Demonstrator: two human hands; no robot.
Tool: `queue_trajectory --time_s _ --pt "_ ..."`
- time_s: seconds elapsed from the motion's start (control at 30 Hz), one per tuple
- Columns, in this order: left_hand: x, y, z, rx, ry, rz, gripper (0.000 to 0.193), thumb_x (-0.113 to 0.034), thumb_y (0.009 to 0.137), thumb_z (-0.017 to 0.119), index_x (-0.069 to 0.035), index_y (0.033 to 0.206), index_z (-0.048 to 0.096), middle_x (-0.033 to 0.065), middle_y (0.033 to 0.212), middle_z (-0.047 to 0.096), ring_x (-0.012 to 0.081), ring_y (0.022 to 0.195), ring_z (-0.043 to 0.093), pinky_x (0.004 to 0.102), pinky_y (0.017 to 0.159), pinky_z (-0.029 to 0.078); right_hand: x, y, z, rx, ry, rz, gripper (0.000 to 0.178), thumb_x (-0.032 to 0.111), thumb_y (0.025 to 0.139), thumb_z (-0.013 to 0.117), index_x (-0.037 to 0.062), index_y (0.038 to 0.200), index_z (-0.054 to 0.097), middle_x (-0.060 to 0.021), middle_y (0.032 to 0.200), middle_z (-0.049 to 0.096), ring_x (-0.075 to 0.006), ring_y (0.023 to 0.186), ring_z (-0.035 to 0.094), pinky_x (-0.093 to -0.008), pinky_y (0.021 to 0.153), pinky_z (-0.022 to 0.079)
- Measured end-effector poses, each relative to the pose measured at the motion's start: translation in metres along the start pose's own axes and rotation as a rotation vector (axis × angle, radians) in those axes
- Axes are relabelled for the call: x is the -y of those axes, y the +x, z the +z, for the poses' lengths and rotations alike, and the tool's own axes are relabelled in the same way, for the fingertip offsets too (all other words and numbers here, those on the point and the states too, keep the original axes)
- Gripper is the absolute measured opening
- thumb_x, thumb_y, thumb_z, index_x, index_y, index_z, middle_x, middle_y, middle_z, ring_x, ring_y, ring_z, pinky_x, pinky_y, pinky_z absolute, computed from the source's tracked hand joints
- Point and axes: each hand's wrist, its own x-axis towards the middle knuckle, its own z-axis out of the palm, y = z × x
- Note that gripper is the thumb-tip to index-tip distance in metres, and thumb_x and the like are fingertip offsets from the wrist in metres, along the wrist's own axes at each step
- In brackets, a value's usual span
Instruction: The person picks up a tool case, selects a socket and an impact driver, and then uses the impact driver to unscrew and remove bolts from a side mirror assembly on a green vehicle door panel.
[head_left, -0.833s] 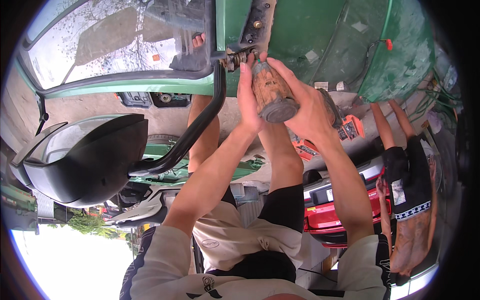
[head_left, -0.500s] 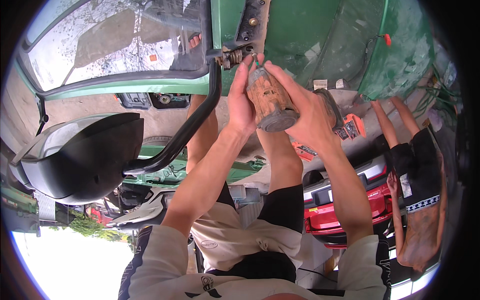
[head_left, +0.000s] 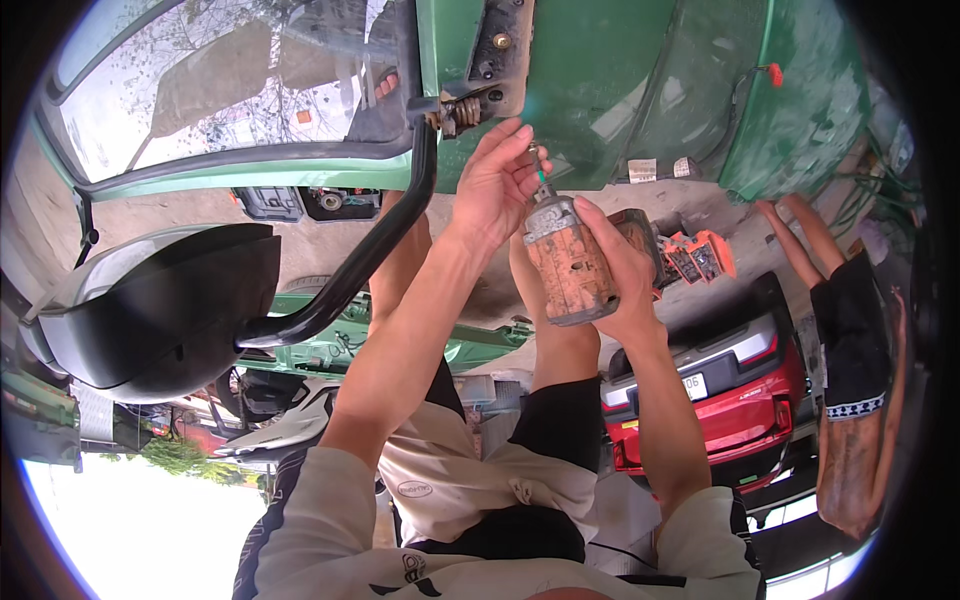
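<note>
Well to the left of the orange driver (head_left: 568, 265) is the black mirror housing (head_left: 160, 325). Its curved black arm (head_left: 395, 240) climbs nearer to the driver and meets a rusty spring joint (head_left: 463, 115) above and left of the driver's nose.

Next comes my left hand (head_left: 492, 190), just beyond the driver's front end, thumb and fingers gathered about the tip of the bit (head_left: 541, 178). That tip is so small here that I can't tell whether I'm pinching it or only have my fingers around it.

I take the step in hand to be a fiddle with the bit, done clear of the green panel (head_left: 600, 85) above the driver. As I judge it, the next move calls for the driver held steady and not spinning while my fingertips are so close, and for the bit to sit straight.

The driver itself is between my hands, tilted, nose up toward the panel and back end toward me. Its orange shell is scuffed and smeared with dark grime, the nose grey, the rear rim dark. My right hand (head_left: 628, 280) is wrapped round its right side, thumb along the casing.

Right of the driver lies an orange tray (head_left: 712, 256) of small parts; lower right of it, a red car (head_left: 735, 405); farthest right, a co-worker (head_left: 850, 330).
</note>
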Motion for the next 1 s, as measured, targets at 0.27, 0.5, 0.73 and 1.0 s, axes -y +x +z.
queue_trajectory --time_s 0.27,0.5,0.73,1.0 --pt "0.0 -0.006 0.002 0.343 -0.094 -0.25 0.016 -0.015 0.103 0.057 0.001 0.107 0.059 0.0182 0.101 0.068 0.0349 0.108 0.069 0.032 0.086 0.065 -0.022 -0.026 -0.036 -0.106 0.366 0.299 0.061 0.008 0.082 0.077 -0.0001 0.137 0.052 -0.0109 0.116 0.068 -0.0179 0.092 0.067 -0.0317 0.082 0.055" --pt "0.017 -0.015 0.019 0.462 -0.173 -0.219 0.012 -0.011 0.105 0.051 -0.001 0.108 0.058 0.0215 0.112 0.066 0.0383 0.116 0.065 0.0339 0.094 0.063 -0.052 -0.039 -0.055 0.067 1.202 0.645 0.074 -0.001 0.08 0.075 0.0061 0.146 0.042 -0.0152 0.096 0.068 -0.0098 0.058 0.056 -0.0222 0.05 0.047" --pt "0.005 0.003 0.014 0.517 0.012 -0.121 0.029 -0.008 0.103 0.052 0.0 0.131 0.056 0.0128 0.104 0.065 0.0238 0.098 0.065 0.0323 0.084 0.056 -0.023 0.018 -0.063 0.067 1.032 0.444 0.069 0.005 0.08 0.075 0.0019 0.142 0.044 -0.0119 0.091 0.063 -0.0108 0.06 0.055 -0.0259 0.055 0.047" --pt "-0.024 0.005 0.048 0.392 -0.159 -0.053 0.04 -0.02 0.106 0.048 -0.004 0.143 0.05 0.0064 0.108 0.063 0.0196 0.1 0.06 0.035 0.089 0.05 -0.002 0.089 -0.05 0.051 0.375 0.089 0.083 0.007 0.073 0.083 0.0111 0.147 0.046 -0.0102 0.124 0.069 -0.0252 0.111 0.068 -0.035 0.097 0.05"
